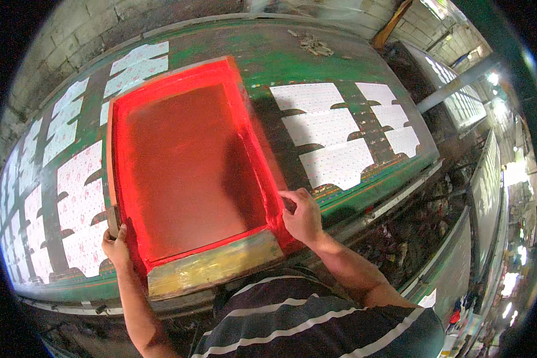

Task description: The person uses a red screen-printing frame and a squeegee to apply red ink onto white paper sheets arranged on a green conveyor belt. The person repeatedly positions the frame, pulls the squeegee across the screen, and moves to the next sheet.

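Note:
A large screen printing frame [255, 140], smeared bright red round its border, lies tilted over the green table in front of me. Dark red mesh [179, 161] fills its middle, and a yellowish taped strip [215, 268] runs along the near side. My left hand [117, 246] is closed on the frame's left edge near the front corner, with the thumb upright against it. At the right edge my right hand [303, 216] is closed on the frame; its index finger reaches over the red border and the other fingers are partly hidden.
White cut fabric pieces [325, 134] lie in rows on the green table [268, 59], those on the left with small reddish prints [80, 212]. Small scraps [316, 46] rest near the far edge. A block wall [59, 45] stands behind; more tables [447, 262] stand at right.

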Available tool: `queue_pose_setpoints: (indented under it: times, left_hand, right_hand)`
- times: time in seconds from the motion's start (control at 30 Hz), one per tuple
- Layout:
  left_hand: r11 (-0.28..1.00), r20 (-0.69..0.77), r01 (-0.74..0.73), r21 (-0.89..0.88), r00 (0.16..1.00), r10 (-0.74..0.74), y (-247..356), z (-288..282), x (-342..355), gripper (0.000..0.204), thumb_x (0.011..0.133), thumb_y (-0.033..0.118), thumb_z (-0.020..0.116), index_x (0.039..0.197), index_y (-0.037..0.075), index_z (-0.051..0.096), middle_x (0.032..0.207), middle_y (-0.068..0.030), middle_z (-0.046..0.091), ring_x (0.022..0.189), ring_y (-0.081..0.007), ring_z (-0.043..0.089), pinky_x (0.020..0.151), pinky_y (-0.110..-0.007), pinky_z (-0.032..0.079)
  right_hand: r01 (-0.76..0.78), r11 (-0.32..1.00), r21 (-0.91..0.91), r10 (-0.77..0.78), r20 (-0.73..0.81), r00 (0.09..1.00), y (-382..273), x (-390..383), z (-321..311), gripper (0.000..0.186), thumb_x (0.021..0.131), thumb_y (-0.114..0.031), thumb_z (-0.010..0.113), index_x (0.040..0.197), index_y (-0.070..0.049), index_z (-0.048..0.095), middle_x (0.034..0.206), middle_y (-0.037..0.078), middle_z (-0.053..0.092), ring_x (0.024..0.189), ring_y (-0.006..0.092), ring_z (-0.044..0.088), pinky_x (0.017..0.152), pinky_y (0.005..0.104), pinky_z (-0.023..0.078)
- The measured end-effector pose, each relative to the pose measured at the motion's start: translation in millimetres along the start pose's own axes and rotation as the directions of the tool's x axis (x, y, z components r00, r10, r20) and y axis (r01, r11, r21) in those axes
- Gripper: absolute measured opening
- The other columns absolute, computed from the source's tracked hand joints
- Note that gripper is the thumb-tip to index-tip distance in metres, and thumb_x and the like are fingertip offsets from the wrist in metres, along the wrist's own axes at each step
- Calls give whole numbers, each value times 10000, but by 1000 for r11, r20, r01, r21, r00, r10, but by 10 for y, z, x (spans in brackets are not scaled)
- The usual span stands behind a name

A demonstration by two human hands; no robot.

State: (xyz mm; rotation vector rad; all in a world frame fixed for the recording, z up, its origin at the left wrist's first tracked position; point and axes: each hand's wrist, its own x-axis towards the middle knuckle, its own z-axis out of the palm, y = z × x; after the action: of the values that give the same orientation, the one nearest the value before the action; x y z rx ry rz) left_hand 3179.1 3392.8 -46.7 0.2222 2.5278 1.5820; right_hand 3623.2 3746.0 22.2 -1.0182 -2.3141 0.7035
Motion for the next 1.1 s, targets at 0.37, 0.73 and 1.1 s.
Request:
queue_pose_setpoints:
  times: [0.37,0.73,1.1]
  left_hand:
    - [990,-29,-81,-116,997,78,841,678,-443,237,951,109,908,1095,-20,771,955,-8,753,788,-103,625,747,-285,512]
    - [989,-33,-41,-143,999,37,1721,2928,-1958,290,930,78,913,1154,-49,781,1046,-84,810,931,-166,721,868,-350,576]
    - [998,13,-67,-20,998,67,1942,4097,-2825,302,932,81,913,1176,-43,785,1059,-89,824,932,-168,722,872,-348,582]
  right_hand:
    - [44,999,4,-44,-95,995,755,441,-695,341,854,28,777,1154,-127,825,1047,147,738,1002,374,742,866,466,603]
    - [-173,985,-20,170,-128,977,2961,682,-1872,347,829,11,788,1131,-154,834,1125,149,767,1100,398,743,967,492,597]
    - [-249,968,-16,246,-110,963,4237,678,-2712,313,858,35,783,1135,-109,812,1153,139,783,1137,381,751,1000,484,598]
